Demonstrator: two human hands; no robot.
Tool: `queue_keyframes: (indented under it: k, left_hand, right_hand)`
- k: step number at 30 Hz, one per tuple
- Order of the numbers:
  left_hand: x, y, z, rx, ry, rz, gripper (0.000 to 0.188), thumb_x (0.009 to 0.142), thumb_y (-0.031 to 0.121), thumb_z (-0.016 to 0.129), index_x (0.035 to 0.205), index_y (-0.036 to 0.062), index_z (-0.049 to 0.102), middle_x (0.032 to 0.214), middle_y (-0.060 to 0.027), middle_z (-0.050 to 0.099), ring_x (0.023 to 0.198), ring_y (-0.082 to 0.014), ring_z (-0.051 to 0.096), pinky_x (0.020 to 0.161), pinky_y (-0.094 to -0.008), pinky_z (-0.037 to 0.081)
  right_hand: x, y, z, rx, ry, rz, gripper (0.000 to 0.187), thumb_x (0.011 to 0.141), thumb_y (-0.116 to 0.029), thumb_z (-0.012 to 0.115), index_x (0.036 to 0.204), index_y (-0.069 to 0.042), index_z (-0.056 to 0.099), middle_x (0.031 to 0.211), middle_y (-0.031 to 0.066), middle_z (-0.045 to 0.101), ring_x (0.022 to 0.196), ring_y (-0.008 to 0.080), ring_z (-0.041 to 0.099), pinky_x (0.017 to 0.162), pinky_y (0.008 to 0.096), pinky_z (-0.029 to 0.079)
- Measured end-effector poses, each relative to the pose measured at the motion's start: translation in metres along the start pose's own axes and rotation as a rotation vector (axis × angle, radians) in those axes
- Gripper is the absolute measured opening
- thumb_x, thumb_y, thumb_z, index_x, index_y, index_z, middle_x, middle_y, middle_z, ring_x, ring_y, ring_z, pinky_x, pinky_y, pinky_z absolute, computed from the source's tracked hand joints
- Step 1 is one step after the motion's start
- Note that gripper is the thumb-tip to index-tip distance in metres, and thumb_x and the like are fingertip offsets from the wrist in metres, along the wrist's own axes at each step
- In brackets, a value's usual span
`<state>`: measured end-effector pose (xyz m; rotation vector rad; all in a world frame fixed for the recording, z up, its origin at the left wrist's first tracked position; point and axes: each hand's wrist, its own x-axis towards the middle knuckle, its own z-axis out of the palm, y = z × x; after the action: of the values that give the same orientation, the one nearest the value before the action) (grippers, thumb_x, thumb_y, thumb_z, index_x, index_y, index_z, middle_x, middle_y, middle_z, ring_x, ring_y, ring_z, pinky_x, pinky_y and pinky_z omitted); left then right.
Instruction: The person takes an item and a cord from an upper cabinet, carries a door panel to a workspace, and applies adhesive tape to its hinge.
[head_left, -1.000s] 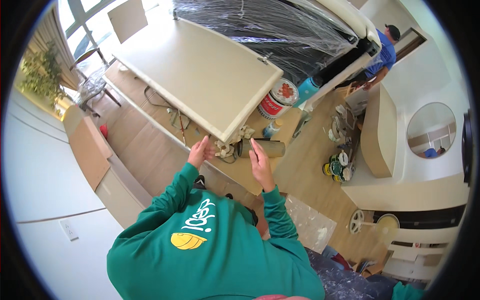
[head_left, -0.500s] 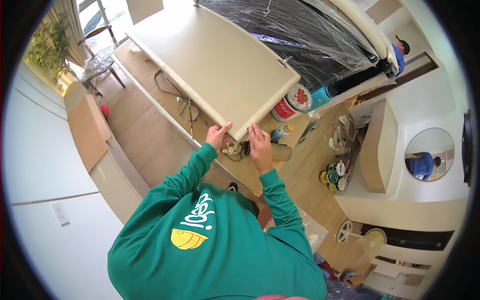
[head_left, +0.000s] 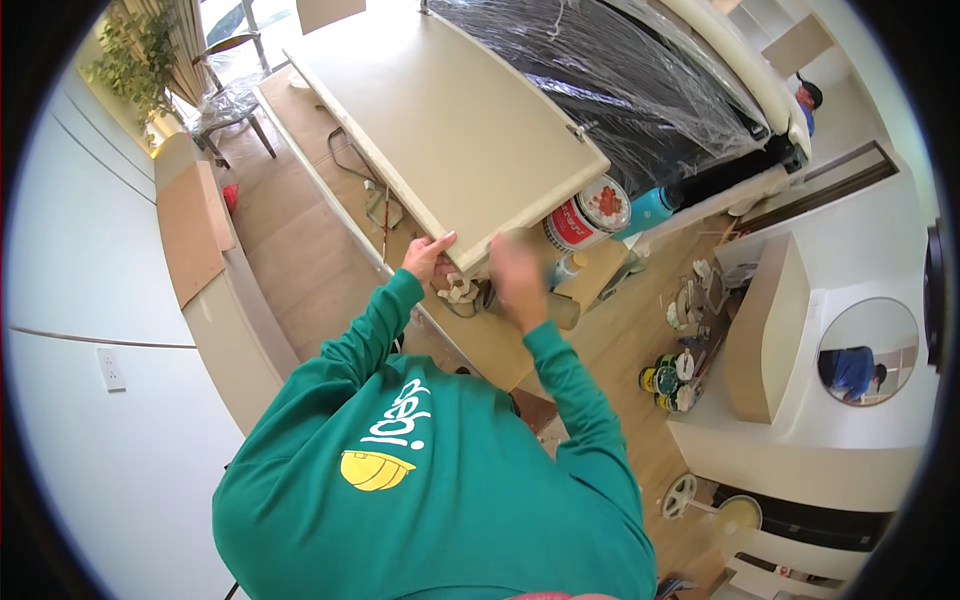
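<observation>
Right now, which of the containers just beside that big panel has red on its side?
The wide can near the panel; its side is red and white. The small bottle looks bluish, the slimmer container turquoise.

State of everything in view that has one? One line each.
Cream rectangular panel: lying broad face up.
Left grip, bare hand: thumb on panel near its corner; fingers partly hidden.
Right grip, bare hand: blurred beside panel's edge; closure unclear.
Red-and-white cylindrical can: upright, top stained red.
Clear plastic sheeting: draped, wrinkled.
Dark-framed chair: upright, plastic-covered.
White rectangular wall socket: nothing plugged in.
</observation>
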<state>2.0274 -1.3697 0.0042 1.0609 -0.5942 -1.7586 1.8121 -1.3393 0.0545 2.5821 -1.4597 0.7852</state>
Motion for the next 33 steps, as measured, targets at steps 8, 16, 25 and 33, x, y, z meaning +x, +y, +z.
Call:
queue_keyframes:
  k: [8,16,25,33]
  left_hand:
    - [0.004,-0.005,0.000,0.029,-0.022,-0.020,0.047,0.090,0.032,0.071,0.119,-0.0022,0.058,0.104,-0.0116,0.069,0.084,-0.0180,0.071,0.073,-0.0300,0.060]
    - [0.008,-0.008,-0.004,0.020,-0.036,-0.022,0.048,0.091,0.033,0.069,0.119,-0.0039,0.057,0.104,-0.0119,0.069,0.084,-0.0186,0.071,0.074,-0.0308,0.061]
    - [0.006,-0.010,0.003,-0.036,0.004,0.036,0.047,0.087,0.034,0.075,0.107,-0.0060,0.062,0.092,-0.0104,0.069,0.071,-0.0167,0.069,0.063,-0.0292,0.060]
    - [0.011,-0.014,0.003,-0.005,0.037,0.018,0.044,0.088,0.035,0.074,0.108,-0.0028,0.063,0.092,-0.0088,0.069,0.074,-0.0168,0.069,0.064,-0.0294,0.060]
  right_hand:
    - [-0.001,0.007,0.001,-0.032,0.002,-0.025,0.059,0.081,-0.002,0.055,0.139,-0.008,0.053,0.145,0.0033,0.051,0.104,0.0330,0.054,0.093,0.0403,0.050]
    - [-0.006,0.003,-0.001,-0.028,-0.044,-0.046,0.060,0.081,-0.003,0.056,0.140,-0.011,0.052,0.147,0.0007,0.049,0.103,0.0336,0.055,0.090,0.0397,0.051]
    - [-0.004,0.010,0.002,-0.107,-0.015,0.014,0.062,0.078,-0.004,0.058,0.139,-0.013,0.054,0.147,0.0021,0.050,0.107,0.0314,0.055,0.089,0.0414,0.052]
    - [0.007,0.009,0.001,-0.112,-0.002,0.032,0.062,0.082,-0.003,0.056,0.143,-0.013,0.050,0.148,0.0046,0.048,0.110,0.0324,0.054,0.091,0.0424,0.050]
